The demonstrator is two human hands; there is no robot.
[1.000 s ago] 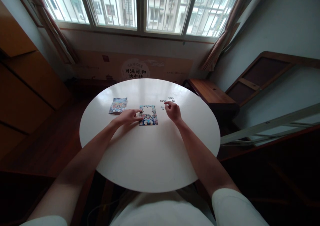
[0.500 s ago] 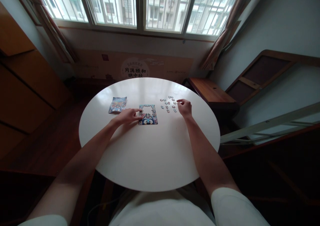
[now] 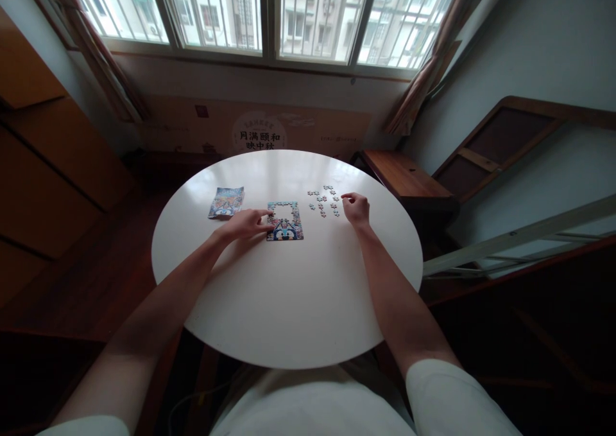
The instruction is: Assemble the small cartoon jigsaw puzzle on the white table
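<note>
A partly assembled jigsaw puzzle (image 3: pixel 285 233) lies flat on the white round table (image 3: pixel 289 295), with a pale gap in its upper middle. My left hand (image 3: pixel 245 223) rests against the puzzle's left edge, its fingers apart and a couple of fingertips on the border. To the right, several loose puzzle pieces (image 3: pixel 323 199) are spread over the tabletop. Beside them sits my right hand (image 3: pixel 356 209), curled, with the index finger bent toward the pieces. Whether anything is pinched in it is too small to make out.
A printed picture sheet (image 3: pixel 226 202) with similar artwork lies left of the puzzle. Behind the table on the right stands a low wooden bench (image 3: pixel 409 176). Barred windows (image 3: pixel 269 15) line the far wall.
Both hands hold nearly the same places as before. The puzzle and loose pieces show no visible difference; only the view has shifted very slightly.
</note>
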